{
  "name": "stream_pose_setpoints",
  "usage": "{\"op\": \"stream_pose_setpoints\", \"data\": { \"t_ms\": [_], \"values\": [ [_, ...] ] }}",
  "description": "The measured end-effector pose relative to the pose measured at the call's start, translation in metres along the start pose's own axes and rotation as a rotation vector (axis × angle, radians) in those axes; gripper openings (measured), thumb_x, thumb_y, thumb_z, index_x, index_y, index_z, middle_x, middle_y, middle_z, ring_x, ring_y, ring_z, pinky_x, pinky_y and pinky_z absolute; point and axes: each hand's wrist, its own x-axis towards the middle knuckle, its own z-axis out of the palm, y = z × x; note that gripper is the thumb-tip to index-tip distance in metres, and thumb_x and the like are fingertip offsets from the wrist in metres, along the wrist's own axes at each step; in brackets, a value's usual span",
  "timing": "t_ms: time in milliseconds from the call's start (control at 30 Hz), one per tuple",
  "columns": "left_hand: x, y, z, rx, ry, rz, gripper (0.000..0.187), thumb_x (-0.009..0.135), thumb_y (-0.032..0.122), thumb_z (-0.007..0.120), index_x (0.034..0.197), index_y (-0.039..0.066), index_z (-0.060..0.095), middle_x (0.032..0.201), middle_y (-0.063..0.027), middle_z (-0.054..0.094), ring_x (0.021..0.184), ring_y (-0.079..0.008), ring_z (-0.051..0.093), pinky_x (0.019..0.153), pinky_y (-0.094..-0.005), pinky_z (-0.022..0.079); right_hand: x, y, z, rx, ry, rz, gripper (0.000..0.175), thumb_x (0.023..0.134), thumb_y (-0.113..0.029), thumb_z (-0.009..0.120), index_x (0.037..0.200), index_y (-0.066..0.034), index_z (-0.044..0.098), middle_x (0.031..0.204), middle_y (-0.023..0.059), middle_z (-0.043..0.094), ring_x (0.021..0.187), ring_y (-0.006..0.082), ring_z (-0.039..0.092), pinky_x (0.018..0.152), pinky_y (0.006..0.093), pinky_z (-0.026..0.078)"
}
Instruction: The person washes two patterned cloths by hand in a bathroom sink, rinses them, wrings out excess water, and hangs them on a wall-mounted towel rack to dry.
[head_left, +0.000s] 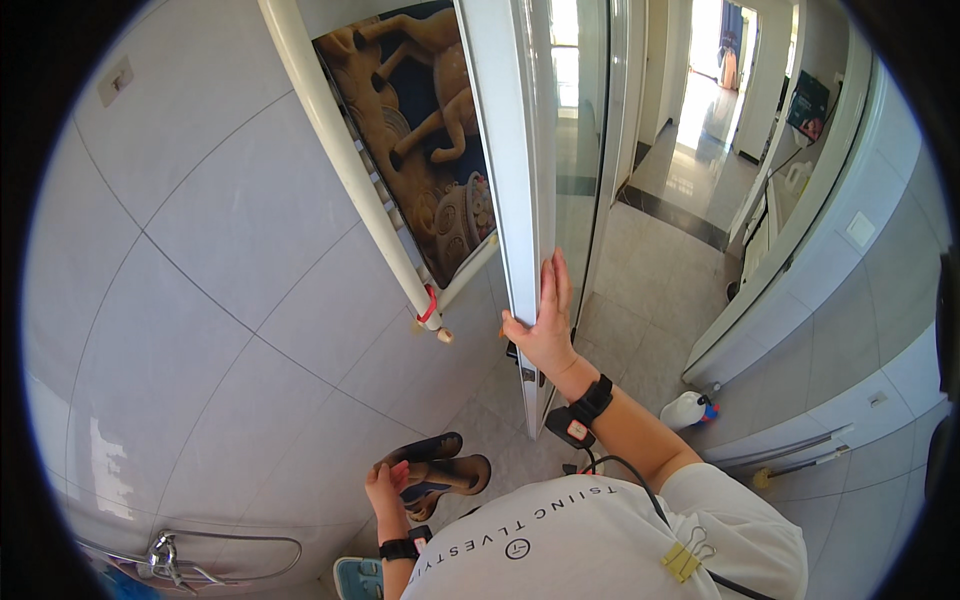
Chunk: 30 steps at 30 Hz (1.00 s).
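My right hand (551, 319) grips the edge of a white-framed glass door (517, 187), thumb on one side and fingers along the other. The door stands ajar, its edge towards me. Low on the left, my left hand (388, 484) holds a bent or rolled mat (442, 476) with a brown and dark blue print; part of it is hidden behind the fingers. A similarly printed mat (427, 135) hangs over a white pipe radiator (360, 172) on the wall, partly covered by the door. Both wrists wear black straps with small devices.
A chrome shower mixer (165, 559) juts from the tiled wall at lower left, near a blue plastic item (358, 577). A white spray bottle (682, 410) and a long-handled brush (765, 476) stand at right. Beyond the doorway runs a tiled hallway floor (637, 262).
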Motion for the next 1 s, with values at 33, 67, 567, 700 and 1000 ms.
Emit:
{"op": "stream_pose_setpoints", "data": {
  "t_ms": [33,67,567,700,1000],
  "values": [
    [0.0,-0.001,0.0,0.001,0.001,-0.007,0.017,0.094,0.018,0.046,0.095,0.002,0.053,0.089,-0.0164,0.069,0.067,-0.0184,0.066,0.058,-0.0266,0.053,0.0,0.0,0.0,0.002,0.004,-0.003,0.09,0.065,-0.009,0.074,0.14,0.0007,0.026,0.147,0.0242,0.021,0.129,0.0413,0.033,0.105,0.0439,0.034],
    [0.001,-0.001,-0.001,0.01,0.01,-0.009,0.017,0.094,0.018,0.046,0.096,0.002,0.053,0.089,-0.0164,0.069,0.067,-0.0184,0.066,0.058,-0.0265,0.053,0.0,0.0,0.0,0.005,0.006,-0.005,0.09,0.064,-0.009,0.074,0.14,0.0004,0.026,0.147,0.0241,0.021,0.13,0.0412,0.033,0.105,0.044,0.034],
    [0.003,-0.008,-0.003,0.032,0.007,-0.049,0.018,0.094,0.017,0.047,0.097,0.001,0.055,0.085,-0.016,0.069,0.064,-0.019,0.066,0.056,-0.0263,0.053,-0.002,0.002,0.0,0.012,-0.011,-0.001,0.091,0.066,-0.01,0.074,0.141,0.0004,0.025,0.147,0.0249,0.02,0.131,0.0421,0.031,0.105,0.045,0.033],
    [0.011,-0.013,-0.007,0.133,-0.027,-0.029,0.018,0.093,0.016,0.05,0.095,0.0,0.058,0.078,-0.0143,0.069,0.06,-0.0184,0.065,0.051,-0.0258,0.052,-0.002,0.001,-0.001,0.02,-0.026,0.014,0.092,0.065,-0.01,0.075,0.142,-0.0002,0.024,0.147,0.0248,0.02,0.131,0.042,0.031,0.105,0.0448,0.033],
    [0.032,-0.033,-0.02,0.876,0.13,0.333,0.025,0.086,0.025,0.061,0.083,0.0,0.065,0.069,-0.0134,0.065,0.064,-0.027,0.064,0.059,-0.0379,0.05,-0.002,0.004,-0.003,0.011,-0.014,-0.008,0.094,0.065,-0.011,0.075,0.142,-0.001,0.023,0.147,0.0248,0.021,0.13,0.0419,0.031,0.105,0.0442,0.033]
  ]
}}
